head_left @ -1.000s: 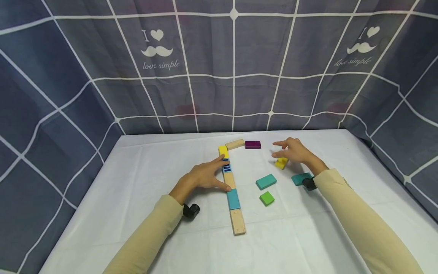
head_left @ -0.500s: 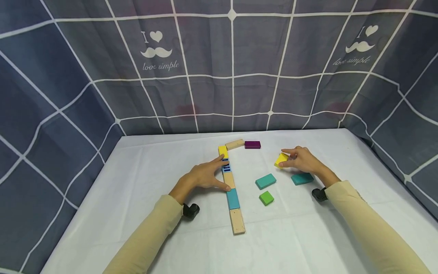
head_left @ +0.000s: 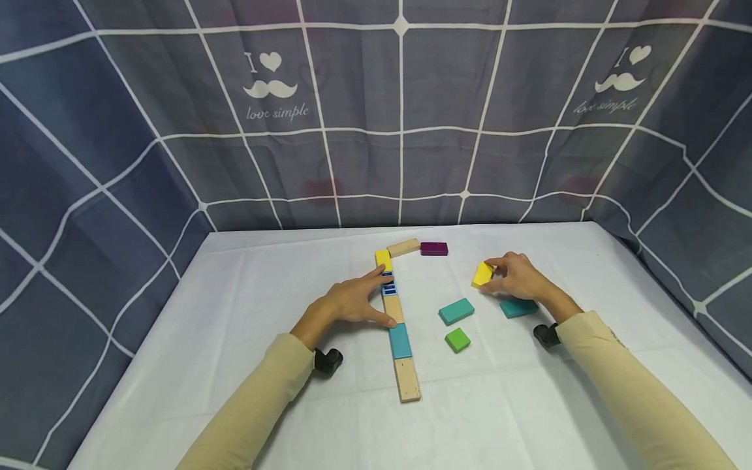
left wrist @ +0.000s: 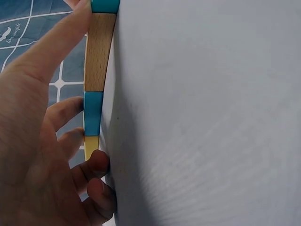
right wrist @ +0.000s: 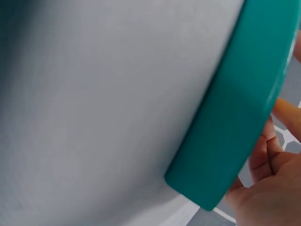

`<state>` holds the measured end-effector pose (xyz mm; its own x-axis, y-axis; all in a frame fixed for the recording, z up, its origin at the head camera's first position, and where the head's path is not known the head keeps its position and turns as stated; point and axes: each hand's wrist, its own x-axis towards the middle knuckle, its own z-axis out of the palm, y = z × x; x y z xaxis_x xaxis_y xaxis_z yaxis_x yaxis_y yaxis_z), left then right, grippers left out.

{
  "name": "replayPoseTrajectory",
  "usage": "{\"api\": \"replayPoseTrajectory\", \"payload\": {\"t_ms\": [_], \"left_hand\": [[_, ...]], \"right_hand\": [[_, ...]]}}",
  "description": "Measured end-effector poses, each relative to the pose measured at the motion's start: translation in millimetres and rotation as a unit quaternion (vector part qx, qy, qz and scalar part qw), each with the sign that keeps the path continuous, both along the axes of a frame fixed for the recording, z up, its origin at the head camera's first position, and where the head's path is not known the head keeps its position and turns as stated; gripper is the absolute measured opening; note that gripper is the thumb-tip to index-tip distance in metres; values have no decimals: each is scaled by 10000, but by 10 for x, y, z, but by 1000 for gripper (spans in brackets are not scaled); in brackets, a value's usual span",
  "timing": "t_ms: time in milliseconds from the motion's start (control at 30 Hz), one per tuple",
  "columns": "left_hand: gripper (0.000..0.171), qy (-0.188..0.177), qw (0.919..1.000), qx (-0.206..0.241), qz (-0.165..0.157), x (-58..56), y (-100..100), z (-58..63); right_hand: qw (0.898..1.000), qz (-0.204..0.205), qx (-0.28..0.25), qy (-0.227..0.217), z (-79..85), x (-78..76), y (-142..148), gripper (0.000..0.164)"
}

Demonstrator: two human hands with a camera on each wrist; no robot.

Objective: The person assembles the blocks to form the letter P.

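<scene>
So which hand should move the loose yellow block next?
The right hand, I think: it pinches the loose yellow block. The left hand is farther from that block, across the table, touching the row of blocks.

The curtain (head_left: 352, 78) across the upper frame is grey-blue, gridded in white — white hearts (head_left: 271, 61), moustaches (head_left: 261, 89) and lettering (head_left: 277, 113) too. Against the white tablecloth (head_left: 264, 281), right of centre: a yellow block (head_left: 482, 275), teal blocks (head_left: 456, 312), a green block (head_left: 457, 340), a purple block (head_left: 434, 249).
</scene>
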<state>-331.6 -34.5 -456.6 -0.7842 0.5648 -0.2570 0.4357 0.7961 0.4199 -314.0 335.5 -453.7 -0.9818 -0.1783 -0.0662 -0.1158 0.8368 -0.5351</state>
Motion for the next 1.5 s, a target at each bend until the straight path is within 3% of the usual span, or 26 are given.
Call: {"api": "replayPoseTrajectory", "payload": {"t_ms": [200,567,967,1300,1500], "left_hand": [[103,-96,9999,25,21,2,8,16],[103,-84,10000,36,37,6,10,13],[103,-84,9999,80,27,8,5,5],[102,-64,9999,77,11,13,1,0],[102,-69,10000,43,21,10,-1,6]], "right_hand": [[9984,436,234,285,33,-42,-55,68],[9953,919,283,122,146,-254,-254,66],[9918,964,400,-738,221,-384,-275,65],[9966,678,235,-411,158,-448,-239,68],[9967,569,135,-562,140,-484,-239,64]]}}
